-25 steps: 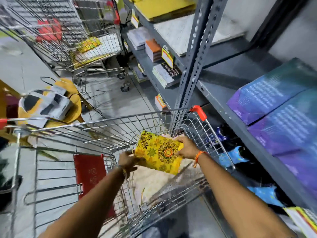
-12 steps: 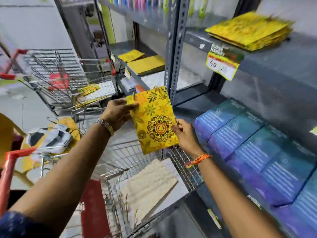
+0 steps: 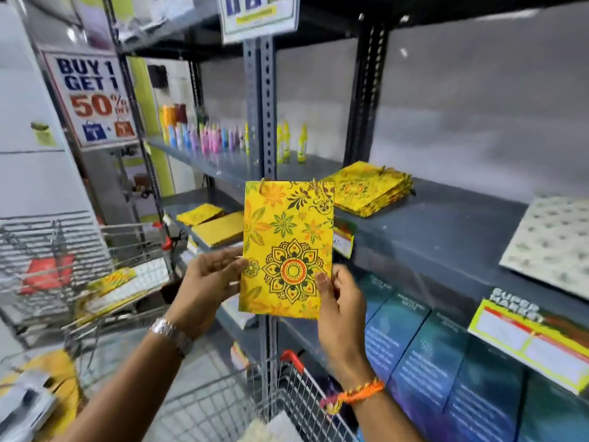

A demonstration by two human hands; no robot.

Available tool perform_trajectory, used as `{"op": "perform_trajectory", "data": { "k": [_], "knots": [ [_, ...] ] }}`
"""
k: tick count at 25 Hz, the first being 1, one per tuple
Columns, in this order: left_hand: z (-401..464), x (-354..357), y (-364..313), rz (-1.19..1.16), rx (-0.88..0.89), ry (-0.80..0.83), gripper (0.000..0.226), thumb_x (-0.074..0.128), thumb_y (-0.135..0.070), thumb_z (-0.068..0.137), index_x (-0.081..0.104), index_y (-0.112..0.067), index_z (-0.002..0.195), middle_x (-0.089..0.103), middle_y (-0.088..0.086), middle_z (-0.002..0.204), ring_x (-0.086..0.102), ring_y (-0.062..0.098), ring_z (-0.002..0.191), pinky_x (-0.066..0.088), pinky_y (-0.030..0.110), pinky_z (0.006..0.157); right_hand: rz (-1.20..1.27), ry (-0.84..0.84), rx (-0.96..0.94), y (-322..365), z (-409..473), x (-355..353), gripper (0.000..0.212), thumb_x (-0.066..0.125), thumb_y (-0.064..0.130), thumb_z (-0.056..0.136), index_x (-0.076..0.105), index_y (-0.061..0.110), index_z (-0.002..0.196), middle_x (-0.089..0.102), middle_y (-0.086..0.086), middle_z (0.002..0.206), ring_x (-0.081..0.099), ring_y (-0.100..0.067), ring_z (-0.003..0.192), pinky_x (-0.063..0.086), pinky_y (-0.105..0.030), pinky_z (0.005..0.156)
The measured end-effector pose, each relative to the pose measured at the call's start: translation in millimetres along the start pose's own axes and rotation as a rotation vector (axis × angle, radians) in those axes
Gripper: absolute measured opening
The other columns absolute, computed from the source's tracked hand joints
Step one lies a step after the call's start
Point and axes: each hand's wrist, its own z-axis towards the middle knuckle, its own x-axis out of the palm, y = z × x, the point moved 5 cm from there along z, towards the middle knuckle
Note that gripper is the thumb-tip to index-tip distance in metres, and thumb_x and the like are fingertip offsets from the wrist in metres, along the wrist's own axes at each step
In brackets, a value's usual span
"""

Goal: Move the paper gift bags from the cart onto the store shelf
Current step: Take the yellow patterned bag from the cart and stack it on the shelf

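A flat yellow paper gift bag (image 3: 287,247) with a floral mandala print is held upright in front of the shelf post. My left hand (image 3: 208,283) grips its lower left edge and my right hand (image 3: 339,301) grips its lower right edge. Behind it on the grey shelf (image 3: 430,224) lies a stack of matching yellow bags (image 3: 369,189). The wire cart (image 3: 223,406) sits below my arms, only its rim and red corner showing.
A cream patterned bag (image 3: 551,244) lies on the shelf at right. Blue-purple boxes (image 3: 446,362) fill the shelf below. A second cart (image 3: 63,269) with bags stands at left. Small bottles (image 3: 207,138) line an upper shelf. A perforated steel post (image 3: 261,122) rises behind the bag.
Both hands lifted the yellow bag out of the cart and up to shelf height, turning it upright. The view swung up from the cart to the shelves.
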Motion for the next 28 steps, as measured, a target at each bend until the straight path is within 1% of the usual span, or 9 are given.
{"op": "perform_trajectory", "data": {
  "k": [2, 6, 9, 11, 14, 16, 22, 26, 28],
  "knots": [
    [15.0, 18.6, -24.9, 0.012, 0.094, -0.034, 0.021, 0.06, -0.007, 0.092, 0.079, -0.015, 0.098, 0.079, 0.007, 0.093, 0.076, 0.014, 0.077, 0.06, 0.029, 0.064, 0.002, -0.023, -0.04, 19.2, 12.7, -5.8, 0.024, 0.054, 0.036, 0.101, 0.059, 0.015, 0.09, 0.06, -0.012, 0.074, 0.044, -0.01, 0.066, 0.039, -0.043, 0.056],
    [70.8, 62.2, -83.9, 0.023, 0.236, -0.048, 0.016, 0.066, -0.003, 0.088, 0.077, -0.005, 0.099, 0.079, 0.008, 0.083, 0.074, 0.015, 0.067, 0.06, 0.03, 0.063, -0.081, -0.19, -0.089, 53.8, 69.0, -31.0, 0.024, 0.069, 0.04, 0.08, 0.068, 0.026, 0.099, 0.076, 0.006, 0.078, 0.068, -0.005, 0.066, 0.057, -0.037, 0.065],
    [130.4, 98.4, -110.4, 0.15, 0.282, -0.07, 0.013, 0.071, -0.005, 0.084, 0.079, -0.009, 0.093, 0.077, 0.014, 0.086, 0.071, 0.023, 0.075, 0.06, 0.042, 0.077, -0.18, -0.285, -0.041, 63.5, 130.9, -52.8, 0.041, 0.071, 0.037, 0.078, 0.072, 0.013, 0.111, 0.079, 0.0, 0.082, 0.075, -0.022, 0.081, 0.058, -0.049, 0.081],
    [172.6, 122.8, -118.3, 0.297, 0.307, -0.097, 0.018, 0.073, -0.009, 0.081, 0.079, -0.006, 0.098, 0.077, 0.016, 0.096, 0.071, 0.024, 0.082, 0.06, 0.041, 0.083, -0.245, -0.352, -0.007, 64.5, 168.1, -66.9, 0.031, 0.073, 0.028, 0.081, 0.073, 0.005, 0.102, 0.079, -0.004, 0.082, 0.075, -0.031, 0.088, 0.057, -0.051, 0.084],
    [212.4, 151.3, -118.4, 0.523, 0.366, -0.116, 0.016, 0.072, -0.009, 0.082, 0.08, -0.007, 0.095, 0.078, 0.01, 0.098, 0.068, 0.007, 0.073, 0.058, 0.014, 0.067, -0.396, -0.389, 0.078, 58.1, 203.7, -77.0, 0.027, 0.078, 0.024, 0.078, 0.067, 0.0, 0.072, 0.071, -0.006, 0.066, 0.069, -0.037, 0.086, 0.054, -0.036, 0.072],
    [229.5, 161.1, -110.4, 0.642, 0.366, -0.086, 0.016, 0.068, -0.005, 0.085, 0.081, -0.005, 0.094, 0.078, 0.011, 0.097, 0.072, 0.014, 0.082, 0.059, 0.019, 0.077, -0.493, -0.382, 0.149, 52.9, 212.8, -76.6, 0.039, 0.079, 0.023, 0.078, 0.05, 0.007, 0.056, 0.056, -0.007, 0.06, 0.061, -0.034, 0.079, 0.041, -0.032, 0.062],
    [235.1, 168.3, -88.7, 0.964, 0.347, 0.03, 0.02, 0.061, -0.006, 0.09, 0.08, -0.01, 0.096, 0.078, 0.003, 0.102, 0.062, 0.006, 0.084, 0.048, 0.016, 0.078, -0.712, -0.342, 0.256, 45.1, 217.7, -77.7, 0.036, 0.077, 0.023, 0.076, 0.049, 0.007, 0.061, 0.051, -0.01, 0.063, 0.05, -0.03, 0.068, 0.034, -0.028, 0.056],
    [230.4, 169.8, -84.3, 1.009, 0.351, 0.049, 0.02, 0.061, -0.005, 0.091, 0.079, -0.008, 0.096, 0.077, 0.005, 0.105, 0.069, 0.014, 0.098, 0.05, 0.018, 0.083, -0.739, -0.317, 0.294, 44.8, 215.5, -77.1, 0.032, 0.076, 0.021, 0.075, 0.048, 0.009, 0.068, 0.051, -0.012, 0.073, 0.048, -0.029, 0.07, 0.026, -0.024, 0.042],
    [226.4, 169.2, -87.4, 1.019, 0.357, 0.065, 0.02, 0.06, -0.007, 0.091, 0.079, -0.008, 0.098, 0.076, 0.005, 0.107, 0.07, 0.016, 0.102, 0.053, 0.021, 0.084, -0.706, -0.327, 0.309, 47.6, 212.0, -78.7, 0.034, 0.077, 0.023, 0.075, 0.048, 0.009, 0.064, 0.056, -0.011, 0.07, 0.05, -0.029, 0.069, 0.032, -0.025, 0.049]
  ]
}}
